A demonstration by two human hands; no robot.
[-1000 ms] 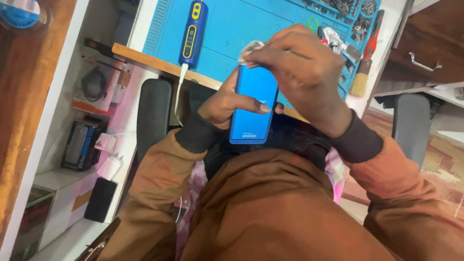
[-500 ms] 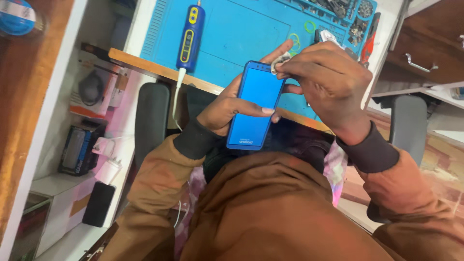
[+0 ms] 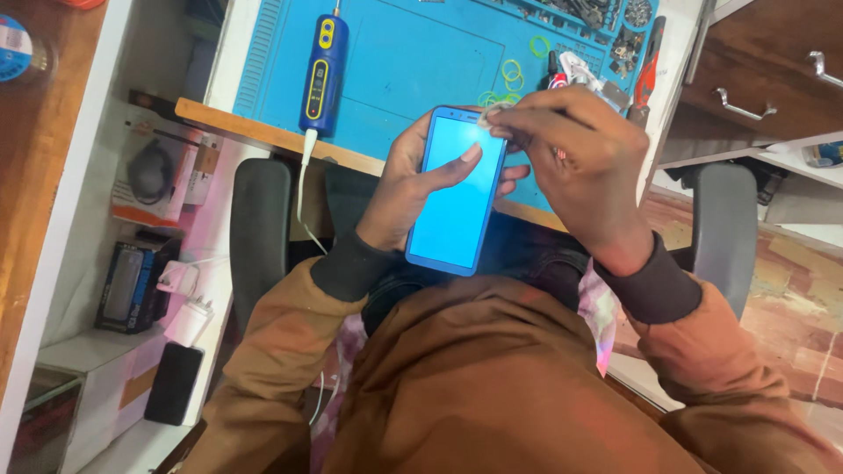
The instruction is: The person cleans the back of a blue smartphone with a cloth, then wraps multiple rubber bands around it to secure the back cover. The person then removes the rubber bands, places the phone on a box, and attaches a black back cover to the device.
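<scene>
Far left of the phone [image 3: 457, 193]: white shelves [image 3: 105, 351] with a dark boxed item [image 3: 130, 287] and a black block [image 3: 173, 384] lower down. Nearer, still left of the phone: a blue-and-yellow powered tool [image 3: 322, 75] lying on the blue mat [image 3: 413, 61] that covers the surface, its white cord [image 3: 303, 189] hanging over the edge. Left hand [image 3: 413, 180]: grip closed around the phone from behind, thumb lying across the lit blue screen, phone held upright over the lap, just in front of the surface edge. Right hand [image 3: 571, 158]: fingers pinched shut on a small white wad [image 3: 490, 116], pressed to the phone's top right corner. Above the phone on the mat: green rings [image 3: 512, 70]. Right of the phone: a red-handled tool [image 3: 648, 75], then wooden drawers [image 3: 764, 79] with metal handles.
</scene>
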